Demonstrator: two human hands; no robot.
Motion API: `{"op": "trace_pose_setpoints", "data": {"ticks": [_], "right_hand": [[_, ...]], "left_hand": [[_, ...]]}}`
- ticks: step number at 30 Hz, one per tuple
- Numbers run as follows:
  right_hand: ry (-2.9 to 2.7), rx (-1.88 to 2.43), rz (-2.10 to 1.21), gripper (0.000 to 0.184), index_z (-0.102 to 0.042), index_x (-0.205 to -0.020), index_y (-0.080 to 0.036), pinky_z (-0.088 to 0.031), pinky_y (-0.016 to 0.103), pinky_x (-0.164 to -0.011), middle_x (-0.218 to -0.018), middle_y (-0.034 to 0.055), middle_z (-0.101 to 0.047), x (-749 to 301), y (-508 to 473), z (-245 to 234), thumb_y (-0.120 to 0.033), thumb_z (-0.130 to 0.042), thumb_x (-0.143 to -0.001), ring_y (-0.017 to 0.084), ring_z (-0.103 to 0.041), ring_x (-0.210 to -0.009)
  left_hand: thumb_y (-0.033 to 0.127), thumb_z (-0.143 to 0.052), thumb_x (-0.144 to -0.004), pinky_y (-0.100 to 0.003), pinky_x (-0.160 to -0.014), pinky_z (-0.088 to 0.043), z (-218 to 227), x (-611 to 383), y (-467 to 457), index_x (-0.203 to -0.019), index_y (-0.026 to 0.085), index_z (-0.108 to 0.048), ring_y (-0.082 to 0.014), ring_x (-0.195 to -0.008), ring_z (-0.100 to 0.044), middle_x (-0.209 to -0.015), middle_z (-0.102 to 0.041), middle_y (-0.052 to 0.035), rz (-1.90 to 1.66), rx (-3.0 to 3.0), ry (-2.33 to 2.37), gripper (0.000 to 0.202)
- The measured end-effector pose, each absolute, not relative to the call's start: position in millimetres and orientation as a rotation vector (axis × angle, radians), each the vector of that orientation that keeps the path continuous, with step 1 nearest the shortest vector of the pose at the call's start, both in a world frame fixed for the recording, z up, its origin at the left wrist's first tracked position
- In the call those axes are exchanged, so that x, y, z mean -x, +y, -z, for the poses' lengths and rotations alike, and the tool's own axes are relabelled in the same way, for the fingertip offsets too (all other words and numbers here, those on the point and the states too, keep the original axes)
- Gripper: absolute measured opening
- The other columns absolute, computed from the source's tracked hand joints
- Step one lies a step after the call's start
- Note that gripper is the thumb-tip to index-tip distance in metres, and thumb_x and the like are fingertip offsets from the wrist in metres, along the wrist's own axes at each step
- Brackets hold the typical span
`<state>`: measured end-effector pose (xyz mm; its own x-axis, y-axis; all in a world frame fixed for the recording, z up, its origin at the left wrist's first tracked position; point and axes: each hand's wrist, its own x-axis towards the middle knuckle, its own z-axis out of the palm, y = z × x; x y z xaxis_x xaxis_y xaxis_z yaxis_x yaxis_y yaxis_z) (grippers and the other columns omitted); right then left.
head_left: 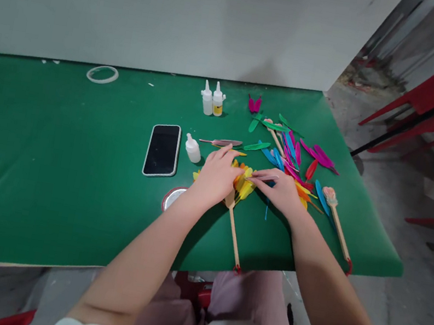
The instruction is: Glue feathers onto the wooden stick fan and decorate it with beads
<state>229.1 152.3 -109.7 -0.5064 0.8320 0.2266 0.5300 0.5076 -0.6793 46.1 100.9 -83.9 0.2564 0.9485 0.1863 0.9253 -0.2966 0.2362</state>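
My left hand (217,176) presses down on a small fan of yellow and orange feathers (243,184) fixed to a thin wooden stick (234,234) on the green table (53,168). Its fingers are curled over the feathers. My right hand (279,190) lies just to the right and pinches a slim grey-pink feather (262,177) over the yellow ones. A pile of loose blue, pink, green and red feathers (291,153) lies right behind both hands.
A black phone (162,149) lies left of my hands, with a small white glue bottle (193,148) beside it and a round lid (172,197) in front. Two more bottles (212,99) stand farther back. A second feather stick (338,221) lies at right. A tape ring (102,74) sits far left.
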Motion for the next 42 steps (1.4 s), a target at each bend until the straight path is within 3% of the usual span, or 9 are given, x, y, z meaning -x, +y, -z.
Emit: {"op": "trace_pose_setpoints", "data": {"ticks": [34,42], "right_hand": [[-2.226,1.105,-0.742,0.015,-0.072,-0.081,-0.022,-0.053,0.031,-0.073,-0.087,0.0028,-0.071,-228.8,152.2,108.6,-0.032,-0.062,-0.076,0.017,-0.065,-0.079],[-2.053,1.138,-0.919,0.014,-0.072,-0.081,-0.021,-0.054,0.029,-0.070,-0.086,0.0019,-0.071,-231.3,152.0,100.2,-0.031,-0.064,-0.073,0.016,-0.066,-0.075]], "left_hand": [[0.008,-0.045,-0.079,-0.051,-0.103,-0.024,96.8,-49.8,99.1,-0.098,0.026,-0.068,-0.0298,-0.125,-0.034,-0.118,-0.053,-0.0081,-0.299,-2.455,1.778,0.036],[0.009,-0.045,-0.079,-0.051,-0.104,-0.022,95.6,-51.1,97.5,-0.095,0.025,-0.069,-0.0286,-0.125,-0.035,-0.119,-0.053,-0.0080,-0.325,-2.474,1.790,0.033]]}}
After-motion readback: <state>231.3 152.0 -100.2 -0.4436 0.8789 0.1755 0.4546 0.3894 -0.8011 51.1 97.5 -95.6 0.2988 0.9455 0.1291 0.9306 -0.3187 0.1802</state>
